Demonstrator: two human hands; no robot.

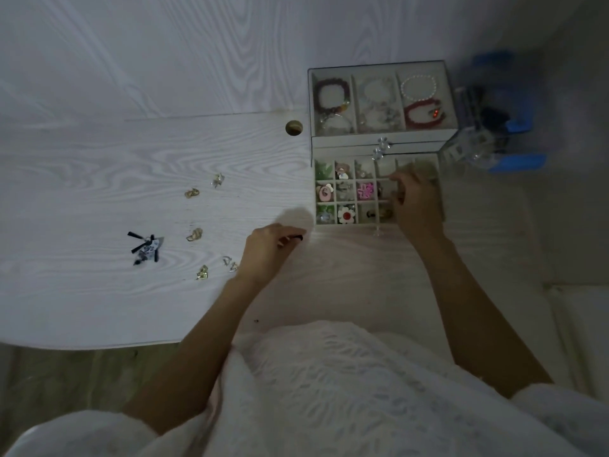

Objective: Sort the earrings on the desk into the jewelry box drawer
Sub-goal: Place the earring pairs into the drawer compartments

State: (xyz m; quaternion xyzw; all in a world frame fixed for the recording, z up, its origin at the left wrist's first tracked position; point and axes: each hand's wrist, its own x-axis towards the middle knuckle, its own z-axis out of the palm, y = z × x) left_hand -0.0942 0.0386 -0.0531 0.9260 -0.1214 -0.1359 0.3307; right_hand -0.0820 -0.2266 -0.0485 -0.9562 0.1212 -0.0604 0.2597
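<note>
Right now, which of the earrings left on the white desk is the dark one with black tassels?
The black tasselled earring, lying farthest left on the white desk; the other loose earrings are small and gold or silvery.

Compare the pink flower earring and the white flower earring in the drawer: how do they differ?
The pink flower earring is one colour; the white flower earring has a red centre. Pink lies in the drawer's middle row, white in the front row, one compartment further left. Both are flower-shaped, alone in their compartments.
</note>
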